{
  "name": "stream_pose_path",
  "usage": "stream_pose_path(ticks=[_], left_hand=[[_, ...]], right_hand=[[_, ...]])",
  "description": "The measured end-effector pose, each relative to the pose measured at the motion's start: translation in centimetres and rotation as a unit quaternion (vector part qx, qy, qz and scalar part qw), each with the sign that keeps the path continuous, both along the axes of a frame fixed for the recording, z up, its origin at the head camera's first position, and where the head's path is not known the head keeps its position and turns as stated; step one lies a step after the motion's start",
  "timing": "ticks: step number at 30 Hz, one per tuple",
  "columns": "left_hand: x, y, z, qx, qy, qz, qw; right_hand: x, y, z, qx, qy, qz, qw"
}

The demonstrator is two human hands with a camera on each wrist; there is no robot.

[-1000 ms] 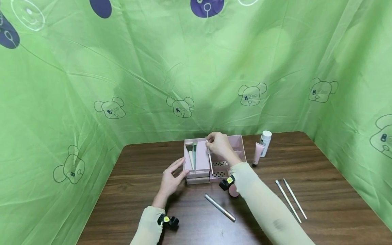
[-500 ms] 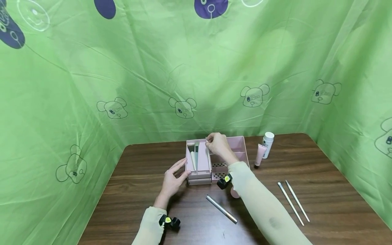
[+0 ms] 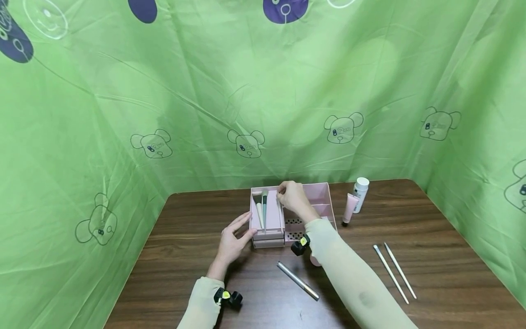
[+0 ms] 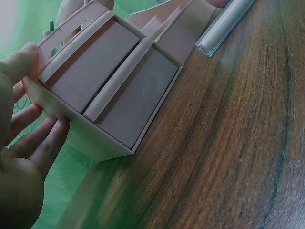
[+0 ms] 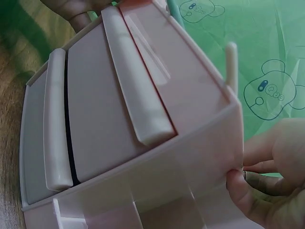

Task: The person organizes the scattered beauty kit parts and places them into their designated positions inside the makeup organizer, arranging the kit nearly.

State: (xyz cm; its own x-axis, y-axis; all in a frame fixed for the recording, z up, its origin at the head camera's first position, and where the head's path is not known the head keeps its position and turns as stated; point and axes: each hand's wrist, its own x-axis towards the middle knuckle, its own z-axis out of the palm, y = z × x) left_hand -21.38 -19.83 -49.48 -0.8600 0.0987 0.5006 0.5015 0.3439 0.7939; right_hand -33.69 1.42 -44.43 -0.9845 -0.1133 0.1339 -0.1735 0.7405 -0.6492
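Observation:
A pink makeup organizer [image 3: 269, 243] with two drawers stands toward the back of the table. Two makeup brushes [image 3: 264, 214] lie side by side in its top tray. My right hand [image 3: 295, 197] pinches a third makeup brush [image 3: 281, 218] near its far end; the pale handle runs along the tray's right edge. That brush's head is hidden by my fingers. In the right wrist view, my thumb is against the organizer's side wall. My left hand [image 3: 231, 240] steadies the organizer's left side, thumb at the upper front corner and straight fingers along the wall.
A silver tube [image 3: 297, 280] lies in front of the organizer. Partly behind my right sleeve is a round pink item [image 3: 315, 261]. A pink squeeze tube [image 3: 349, 208] and white bottle [image 3: 360, 195] stand at right. Two white-handled sticks [image 3: 391, 274] lie nearer the right edge.
The handle of the brush in my right hand has shifted slightly left, from over the right compartments to the tray's right edge. My left hand stays at the organizer; the head view has moved slightly.

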Motion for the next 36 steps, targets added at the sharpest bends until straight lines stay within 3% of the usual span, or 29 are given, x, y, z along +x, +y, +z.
stream_pose_path(ticks=[16,24,36], left_hand=[[0.0,0.2,-0.1,0.005,0.004,0.002,1.0],[0.1,0.0,0.0,0.018,-0.016,-0.009,0.9997],[0.1,0.0,0.3,0.009,-0.014,-0.009,0.9998]], right_hand=[[0.9,0.9,0.9,-0.016,0.002,0.0,0.9999],[1.4,1.9,0.8,-0.028,-0.004,0.006,0.9996],[2.2,3.7,1.2,-0.025,0.017,0.016,0.9994]])
